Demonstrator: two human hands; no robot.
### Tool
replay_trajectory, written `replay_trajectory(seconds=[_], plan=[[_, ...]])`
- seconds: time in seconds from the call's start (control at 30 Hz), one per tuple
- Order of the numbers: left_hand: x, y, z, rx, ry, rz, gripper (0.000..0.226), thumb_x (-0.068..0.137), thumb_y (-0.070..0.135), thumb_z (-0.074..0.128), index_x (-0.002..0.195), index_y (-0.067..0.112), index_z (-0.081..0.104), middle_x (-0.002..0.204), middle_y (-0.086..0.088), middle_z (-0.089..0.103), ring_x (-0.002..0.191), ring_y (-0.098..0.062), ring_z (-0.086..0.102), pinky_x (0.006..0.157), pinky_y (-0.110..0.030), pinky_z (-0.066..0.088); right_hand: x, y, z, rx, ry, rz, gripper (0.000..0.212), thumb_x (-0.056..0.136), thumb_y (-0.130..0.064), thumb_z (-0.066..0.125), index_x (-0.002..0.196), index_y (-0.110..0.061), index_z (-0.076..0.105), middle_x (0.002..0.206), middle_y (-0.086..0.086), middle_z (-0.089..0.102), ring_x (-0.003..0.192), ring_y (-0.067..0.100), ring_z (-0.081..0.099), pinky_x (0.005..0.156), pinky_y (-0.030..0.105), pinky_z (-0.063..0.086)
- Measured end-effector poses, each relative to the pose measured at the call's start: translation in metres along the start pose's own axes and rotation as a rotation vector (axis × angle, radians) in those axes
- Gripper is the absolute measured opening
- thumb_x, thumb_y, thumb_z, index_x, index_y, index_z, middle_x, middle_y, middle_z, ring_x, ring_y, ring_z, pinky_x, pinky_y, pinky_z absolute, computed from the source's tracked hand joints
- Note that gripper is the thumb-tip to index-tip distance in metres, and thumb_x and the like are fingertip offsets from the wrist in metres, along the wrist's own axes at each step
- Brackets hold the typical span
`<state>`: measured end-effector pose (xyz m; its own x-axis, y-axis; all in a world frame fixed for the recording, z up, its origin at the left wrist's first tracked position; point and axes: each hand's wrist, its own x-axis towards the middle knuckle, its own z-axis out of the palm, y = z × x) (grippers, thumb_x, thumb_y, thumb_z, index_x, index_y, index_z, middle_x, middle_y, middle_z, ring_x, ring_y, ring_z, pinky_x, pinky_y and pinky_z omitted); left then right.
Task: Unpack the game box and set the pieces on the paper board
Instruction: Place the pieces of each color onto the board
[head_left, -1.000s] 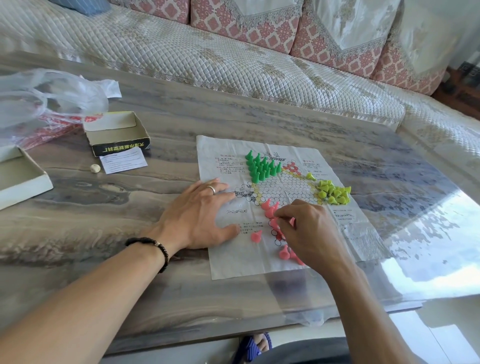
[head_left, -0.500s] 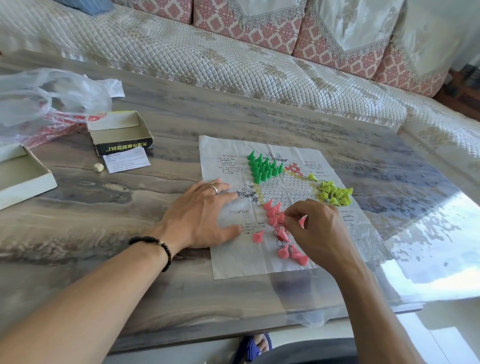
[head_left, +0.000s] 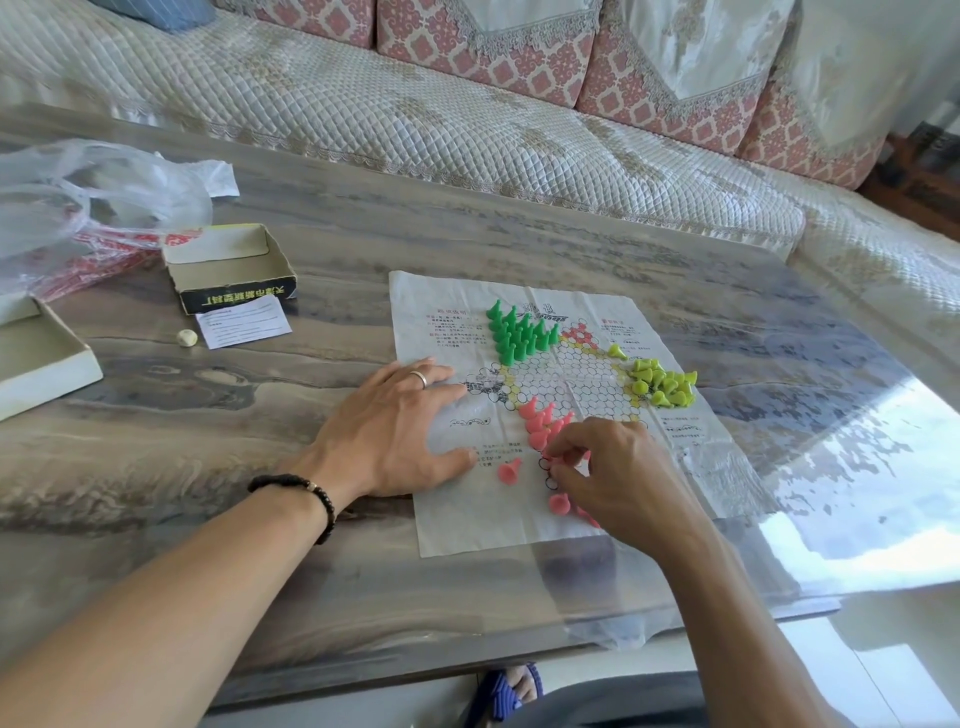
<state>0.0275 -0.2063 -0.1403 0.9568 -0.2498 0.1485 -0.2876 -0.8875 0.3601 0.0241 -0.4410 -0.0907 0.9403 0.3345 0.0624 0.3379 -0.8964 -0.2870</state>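
The paper board (head_left: 467, 525) lies on the table with a hexagon grid at its centre. Several green pieces (head_left: 519, 335) stand at its far corner and several yellow-green pieces (head_left: 660, 384) sit on its right point. Pink pieces (head_left: 540, 423) stand in a cluster at the near point; one pink piece (head_left: 509, 470) lies to the left and another (head_left: 560, 503) nearer me. My left hand (head_left: 395, 431) rests flat on the paper's left edge, fingers straight. My right hand (head_left: 623, 473) hovers over the pink cluster and pinches a pink piece in its fingertips.
The open game box (head_left: 228, 270) sits at the left with a leaflet (head_left: 244, 322) and a small white die (head_left: 186, 338) in front. A box lid (head_left: 41, 358) and a plastic bag (head_left: 78, 208) are at the far left. A sofa (head_left: 467, 114) runs behind the table.
My right hand has drawn back toward me, from the far end of the pink cluster to its near end. My left hand has stayed on the paper.
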Motion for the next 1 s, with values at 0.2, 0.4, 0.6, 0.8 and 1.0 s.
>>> replay_trajectory(seconds=[0.2, 0.4, 0.6, 0.8, 1.0], plan=[[0.0, 0.0, 0.0, -0.003, -0.01, -0.001, 0.099, 0.061, 0.079, 0.029, 0.144, 0.026, 0.04, 0.154, 0.005, 0.032, 0.145, -0.01, 0.017, 0.119, -0.033, 0.012, 0.001, 0.005, -0.008, 0.156, 0.13, -0.026, 0.012, 0.09, -0.017, 0.059, 0.087, -0.026, 0.065, 0.074, -0.011, 0.064, 0.064, 0.003, 0.056, 0.061, 0.024, 0.047], [0.0, 0.001, -0.001, -0.01, -0.004, -0.005, 0.1, 0.061, 0.079, 0.029, 0.144, 0.025, 0.04, 0.154, 0.006, 0.032, 0.145, -0.01, 0.014, 0.119, -0.029, 0.01, 0.0, 0.009, -0.009, 0.188, 0.127, 0.035, 0.011, 0.088, -0.022, 0.065, 0.094, -0.027, 0.057, 0.066, -0.012, 0.063, 0.056, 0.002, 0.056, 0.057, 0.027, 0.048], [-0.001, 0.001, -0.001, -0.018, 0.015, -0.004, 0.1, 0.06, 0.079, 0.03, 0.143, 0.024, 0.042, 0.153, 0.004, 0.034, 0.145, -0.011, 0.016, 0.119, -0.03, 0.013, 0.001, 0.013, -0.008, 0.144, 0.153, 0.061, 0.009, 0.079, -0.017, 0.075, 0.074, -0.019, 0.067, 0.061, -0.01, 0.062, 0.058, 0.005, 0.056, 0.053, 0.017, 0.046], [-0.001, 0.001, -0.001, -0.017, 0.028, 0.0, 0.099, 0.061, 0.078, 0.032, 0.142, 0.023, 0.044, 0.152, 0.003, 0.035, 0.145, -0.011, 0.018, 0.119, -0.031, 0.014, 0.001, 0.008, -0.004, 0.09, 0.027, 0.006, 0.009, 0.08, -0.011, 0.069, 0.077, -0.02, 0.071, 0.066, -0.009, 0.066, 0.059, 0.002, 0.056, 0.057, 0.017, 0.046], [0.0, 0.001, 0.0, -0.019, 0.032, 0.003, 0.099, 0.06, 0.078, 0.031, 0.141, 0.023, 0.045, 0.152, 0.002, 0.036, 0.145, -0.012, 0.019, 0.118, -0.031, 0.014, 0.003, 0.008, -0.005, 0.091, 0.065, 0.013, 0.012, 0.08, -0.007, 0.066, 0.084, -0.016, 0.072, 0.071, -0.01, 0.066, 0.064, 0.001, 0.057, 0.061, 0.023, 0.049]])
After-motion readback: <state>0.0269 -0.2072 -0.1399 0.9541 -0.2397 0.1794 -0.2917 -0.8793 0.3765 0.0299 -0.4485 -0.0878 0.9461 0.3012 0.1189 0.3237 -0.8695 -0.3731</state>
